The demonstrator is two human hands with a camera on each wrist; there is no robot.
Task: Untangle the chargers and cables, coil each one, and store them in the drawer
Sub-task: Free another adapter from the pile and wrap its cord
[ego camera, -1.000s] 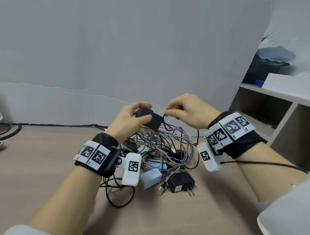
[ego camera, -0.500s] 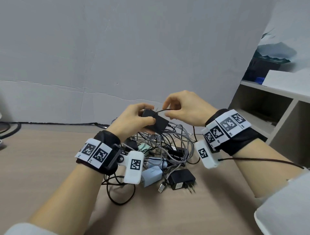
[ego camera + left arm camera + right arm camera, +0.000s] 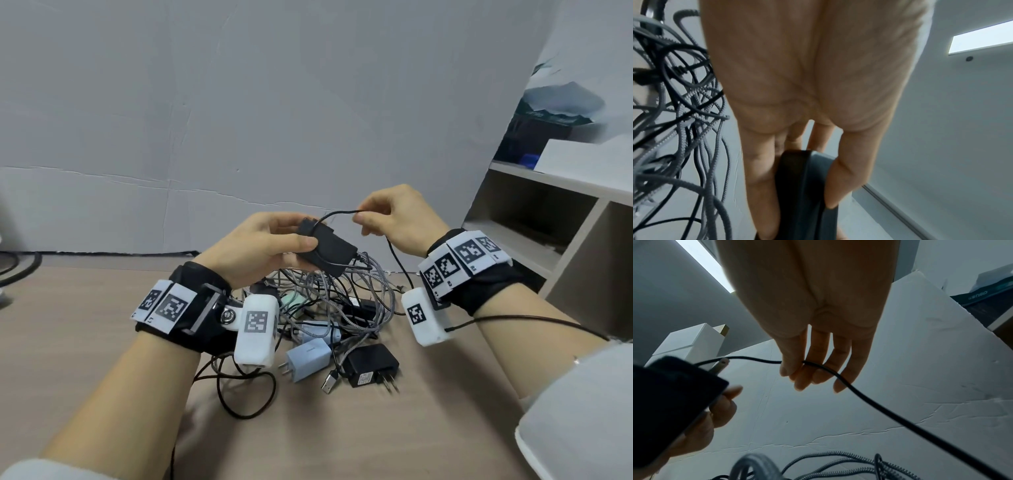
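Since the earlier frames, both hands have been raised slightly and drawn apart, and a longer stretch of the thin black cable (image 3: 337, 213) has been pulled out between them. The black power brick (image 3: 327, 249) is clamped in the left hand (image 3: 260, 250), thumb on top and fingers curled underneath, and is held above the tangle. The thin black cable is pinched between thumb and fingertips of the right hand (image 3: 399, 219); from there it is seen arching back to the brick's far end, while its other run drops past the wrist toward the table. Below the hands, the pile of grey braided and black cables (image 3: 346, 298) is left knotted on the wooden table (image 3: 85, 325). A pale blue charger (image 3: 308, 362), a black plug adapter (image 3: 371, 366) and a loose USB plug (image 3: 330, 381) are lying at its near edge. An open shelf unit (image 3: 548, 219) is seen at the right.
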